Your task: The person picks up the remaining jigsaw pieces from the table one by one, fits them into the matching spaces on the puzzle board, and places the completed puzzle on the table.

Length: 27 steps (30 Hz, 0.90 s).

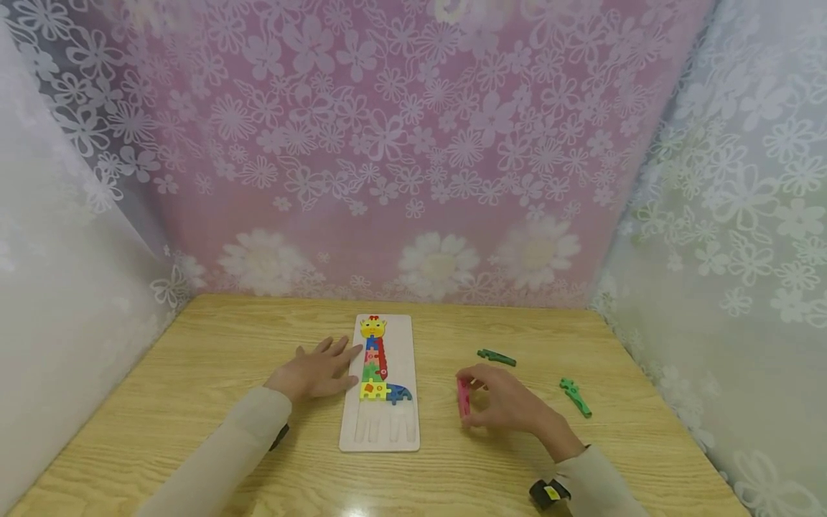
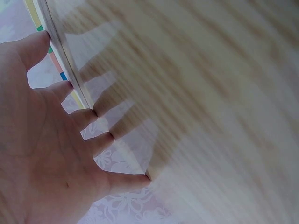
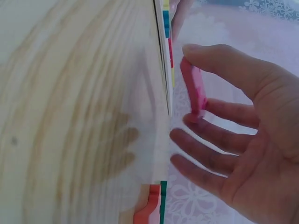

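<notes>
Giraffe puzzle board, on table: head, neck, blue piece placed; leg recesses vacant. Pink piece: pinched in my right hand, beside board. My left hand: spread, touching board edge. Loose: dark-green piece, light-green piece.

In the head view, the scene is lit softly and evenly, and a small spot of glare is caught on the table at the bottom edge. The curtain is rendered hazily, its print softened. In the wrist views, the table's grain is blurred and washed by pale sheen; dark finger shapes are cast beside the left hand and right hand.
</notes>
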{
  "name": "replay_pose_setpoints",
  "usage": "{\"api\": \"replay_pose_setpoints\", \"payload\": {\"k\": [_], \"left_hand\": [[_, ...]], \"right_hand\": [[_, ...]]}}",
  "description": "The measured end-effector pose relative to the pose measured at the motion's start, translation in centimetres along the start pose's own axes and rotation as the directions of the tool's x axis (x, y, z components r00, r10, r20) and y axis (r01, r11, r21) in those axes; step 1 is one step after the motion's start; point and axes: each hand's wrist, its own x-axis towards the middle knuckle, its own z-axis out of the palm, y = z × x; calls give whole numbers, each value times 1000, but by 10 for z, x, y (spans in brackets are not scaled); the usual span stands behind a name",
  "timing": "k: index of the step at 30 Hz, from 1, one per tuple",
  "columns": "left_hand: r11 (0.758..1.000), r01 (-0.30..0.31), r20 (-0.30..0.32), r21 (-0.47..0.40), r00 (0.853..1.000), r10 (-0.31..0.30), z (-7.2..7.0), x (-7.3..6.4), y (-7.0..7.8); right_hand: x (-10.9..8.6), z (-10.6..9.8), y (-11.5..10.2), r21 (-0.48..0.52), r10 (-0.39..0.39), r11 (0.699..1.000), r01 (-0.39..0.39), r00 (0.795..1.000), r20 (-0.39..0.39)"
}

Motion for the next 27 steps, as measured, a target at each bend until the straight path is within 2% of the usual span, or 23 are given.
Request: {"api": "replay_pose_setpoints", "payload": {"k": [4,9,16,20,27], "left_hand": [[1000,-3,0,-4,1000,3,0,-1,0],[1000,-7,4,-17,1000,8,0,-2,0],[1000,-19,7,-18,1000,19,1,-1,1],[1000,-17,2,-8,1000,17,0,-2,1],[1000,-14,0,-22,1000,14,-2,-4,1]], "right_hand": [[2,-2,-8,66,-14,998,14,1000,-5],[6,0,-18,65,-42,997,45,998,-57],[22,8,-34,-30,-104,994,101,982,-155],[29,12,-42,-90,-110,991,97,981,-162],[40,20,-56,-120,-103,989,84,981,-163]]}}
